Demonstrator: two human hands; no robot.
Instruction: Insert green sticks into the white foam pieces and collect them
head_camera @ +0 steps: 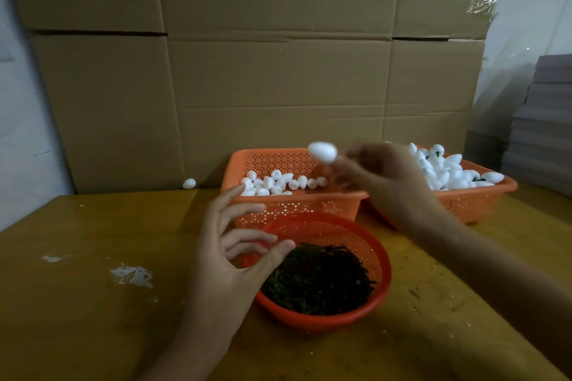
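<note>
My right hand (383, 182), blurred by motion, pinches a white foam egg (322, 152) at its fingertips above the left orange basket (297, 206), which holds several plain foam eggs (278, 184). My left hand (235, 244) hovers with fingers spread and relaxed, holding nothing, over the left rim of the round red basket (328, 318) full of dark green sticks (318, 281). Behind my right hand, the right orange basket (483, 201) is heaped with foam eggs (445, 172), some showing green stick ends.
A wall of cardboard boxes (263, 71) stands close behind the baskets. One stray foam egg (189, 183) lies at the table's back edge. White smears (131, 276) mark the wooden table (93, 303) at left. Grey stacked sheets (541, 124) rise at far right.
</note>
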